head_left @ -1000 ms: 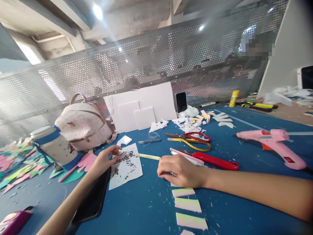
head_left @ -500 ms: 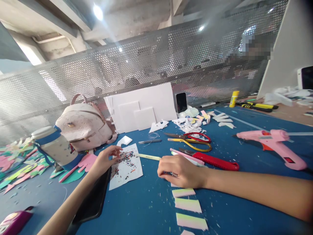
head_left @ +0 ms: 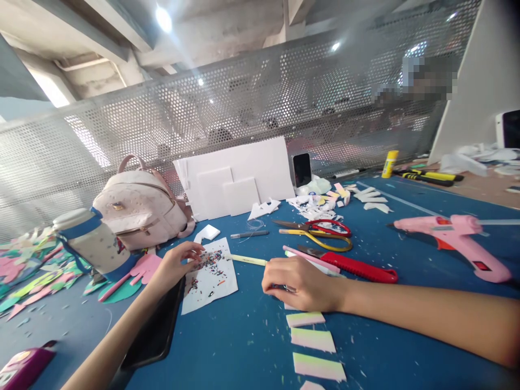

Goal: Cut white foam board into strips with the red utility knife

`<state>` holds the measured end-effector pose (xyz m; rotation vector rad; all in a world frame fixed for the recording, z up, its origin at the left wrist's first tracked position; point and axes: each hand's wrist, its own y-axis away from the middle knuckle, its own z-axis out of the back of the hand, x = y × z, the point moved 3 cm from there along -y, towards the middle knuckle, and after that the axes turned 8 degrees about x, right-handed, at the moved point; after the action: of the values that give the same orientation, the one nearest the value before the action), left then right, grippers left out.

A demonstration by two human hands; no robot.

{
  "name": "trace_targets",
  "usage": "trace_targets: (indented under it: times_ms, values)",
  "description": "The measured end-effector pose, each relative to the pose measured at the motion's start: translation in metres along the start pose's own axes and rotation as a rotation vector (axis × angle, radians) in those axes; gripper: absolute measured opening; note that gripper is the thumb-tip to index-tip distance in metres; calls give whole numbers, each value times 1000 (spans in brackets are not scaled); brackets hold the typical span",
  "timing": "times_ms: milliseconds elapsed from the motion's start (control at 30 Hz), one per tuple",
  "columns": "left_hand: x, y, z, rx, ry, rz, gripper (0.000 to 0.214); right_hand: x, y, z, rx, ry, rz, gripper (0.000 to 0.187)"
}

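My left hand (head_left: 179, 264) hovers at the left edge of a white paper sheet (head_left: 221, 290), thumb and fingers apart and nothing visible between them. Tiny multicoloured bits (head_left: 211, 262) are scattered over that sheet. Curled on the blue table, my right hand (head_left: 300, 281) has its fingers closed; a small shiny bit shows between them, too hidden to name. A pale yellow stick (head_left: 248, 260), like a pen, runs from the sheet to its knuckles; whether the hand grips it is hidden. Below this hand lie several pink-and-green strips (head_left: 312, 339).
Behind the right hand lie a red-handled cutter (head_left: 361, 267) and scissors (head_left: 329, 230). A pink glue gun (head_left: 455, 238) rests at the right. At the left stand a tumbler (head_left: 91, 244) and a backpack (head_left: 138, 211); a black phone (head_left: 156, 330) lies under the left forearm.
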<state>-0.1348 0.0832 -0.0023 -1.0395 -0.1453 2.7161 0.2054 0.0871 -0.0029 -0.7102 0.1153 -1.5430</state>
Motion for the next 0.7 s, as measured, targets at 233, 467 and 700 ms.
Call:
trace_targets:
  times_ms: [233, 467, 700]
  values:
    - [-2, 0, 5, -58, -41, 23, 21, -1, 0, -1, -6, -2, -6, 9]
    - [-1, 2, 10, -137, -77, 61, 23, -2, 0, -1, -5, -3, -7, 9]
    - [2, 2, 11, -171, -111, 67, 28, -2, 1, -1, -6, -1, -11, 9]
